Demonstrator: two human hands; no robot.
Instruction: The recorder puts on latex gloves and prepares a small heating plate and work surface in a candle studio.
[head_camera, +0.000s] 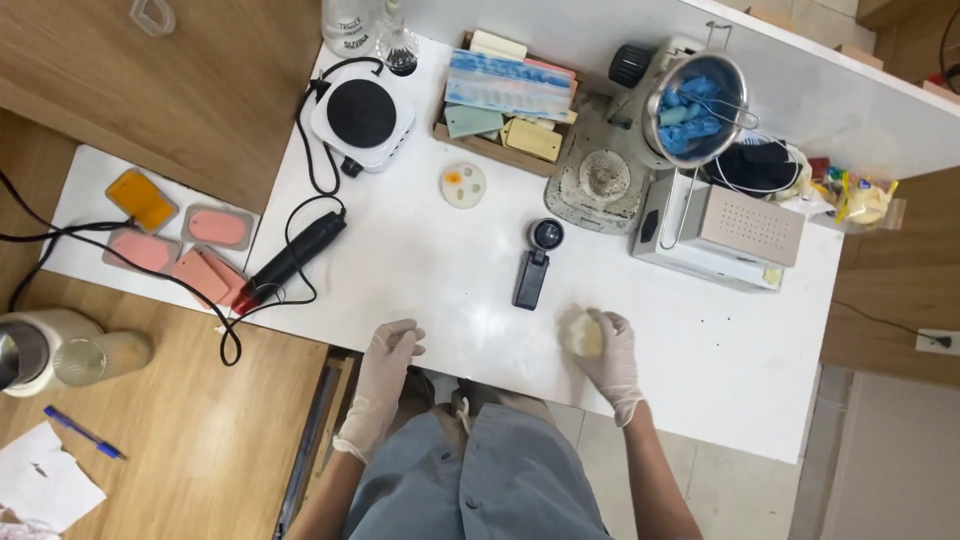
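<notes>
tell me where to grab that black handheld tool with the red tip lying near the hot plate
Grip the black handheld tool around the thick middle of its barrel, coming from above with fingers across its width. It lies flat and diagonal on the white table, and its cord trails off it, so the mid-barrel looks the clearest and best balanced. The left hand is nearer.

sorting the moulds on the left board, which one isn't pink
The orange mould at the board's far left corner; the other moulds beside it are all pink.
</notes>
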